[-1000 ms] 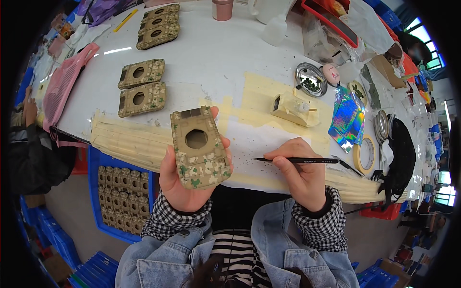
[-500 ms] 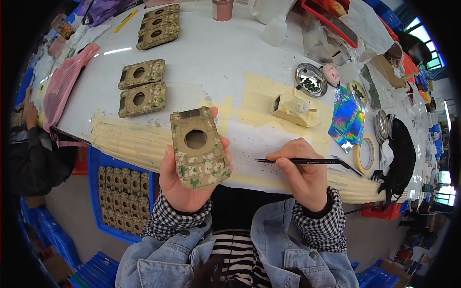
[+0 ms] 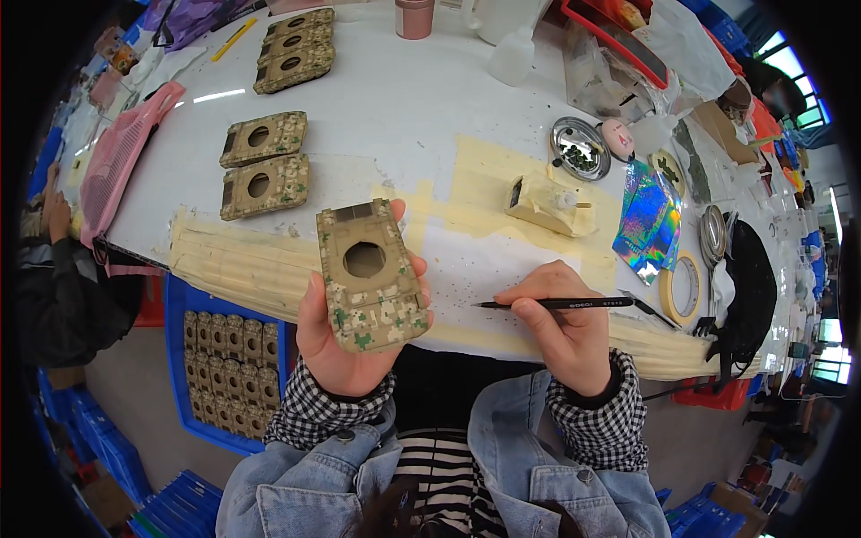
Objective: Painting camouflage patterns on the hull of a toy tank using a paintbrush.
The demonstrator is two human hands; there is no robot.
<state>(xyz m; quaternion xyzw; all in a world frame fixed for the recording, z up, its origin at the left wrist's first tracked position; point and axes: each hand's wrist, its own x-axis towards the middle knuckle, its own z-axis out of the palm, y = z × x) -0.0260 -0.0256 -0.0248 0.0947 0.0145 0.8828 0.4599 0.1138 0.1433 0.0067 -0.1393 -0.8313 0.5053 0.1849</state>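
Note:
My left hand (image 3: 345, 345) holds up a tan model tank hull (image 3: 369, 273) with green camouflage patches and a round hole in its top. My right hand (image 3: 560, 327) grips a thin black brush (image 3: 560, 304) that lies level, tip pointing left toward the hull but apart from it. Both hands hover over a white paper sheet (image 3: 475, 260) taped to the table's near edge.
Two more camouflaged hulls (image 3: 260, 163) lie at the left, several others (image 3: 294, 49) at the back. A tan turret piece (image 3: 549, 204) rests on masking tape; a metal dish (image 3: 579, 148), shiny foil sheet (image 3: 647, 215) and tape roll (image 3: 683, 289) sit right. A blue crate (image 3: 229, 359) of hulls stands below left.
The brush and my right hand have shifted slightly; the hull stays held in the same place.

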